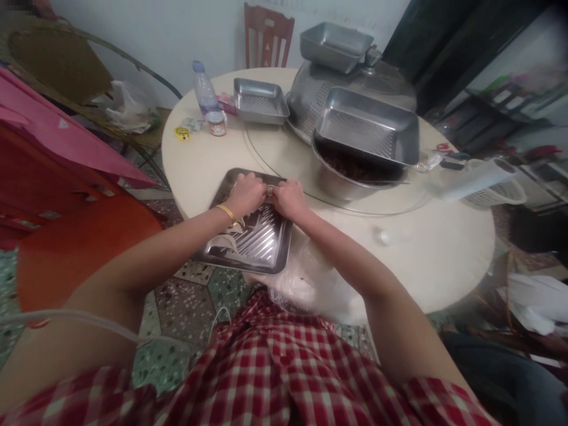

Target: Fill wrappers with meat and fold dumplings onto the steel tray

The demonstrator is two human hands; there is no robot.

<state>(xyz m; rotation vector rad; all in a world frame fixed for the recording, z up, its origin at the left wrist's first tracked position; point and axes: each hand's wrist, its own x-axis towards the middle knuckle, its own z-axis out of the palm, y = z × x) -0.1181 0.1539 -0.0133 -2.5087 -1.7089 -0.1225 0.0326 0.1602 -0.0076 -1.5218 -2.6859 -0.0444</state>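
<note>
Facing the round table (437, 254), we have a metal tray (268, 239) at its near edge; our left hand (248, 194) and right hand (289, 198), beyond dumplings (225, 242) at the tray's left edge, pinch a small dough piece (270, 190) over its far edge.

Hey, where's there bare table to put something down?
Mostly the right front of the table, between the right forearm and the white basket, apart from a small white object. A smaller patch lies between the tray and the jar. The back right is crowded with steel pans, a bowl and a perforated metal dome.
</note>
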